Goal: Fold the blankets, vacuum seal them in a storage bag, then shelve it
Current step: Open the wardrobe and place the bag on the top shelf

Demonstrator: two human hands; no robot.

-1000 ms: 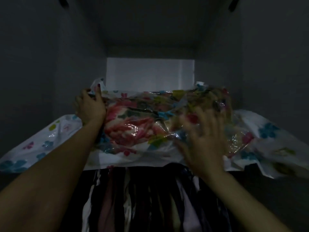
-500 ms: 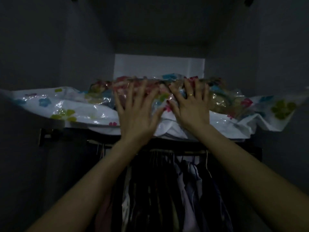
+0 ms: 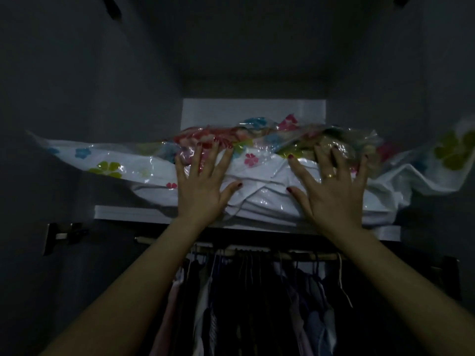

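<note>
Head view: clear flower-printed plastic vacuum storage bag w/ folded blankets (image 3: pixel 257 165) is lying on the white closet shelf (image 3: pixel 123 214), above the rail of hanging clothes (image 3: pixel 257 291). It's being pressed by left hand (image 3: pixel 203 186) and right hand (image 3: pixel 331 191), both flat, fingers spread, nothing gripped. Risk, as judged: the bag's front edge is overhanging the shelf lip, side flaps are sticking out; if released early, slick plastic could be sliding back out onto the clothes.
</note>
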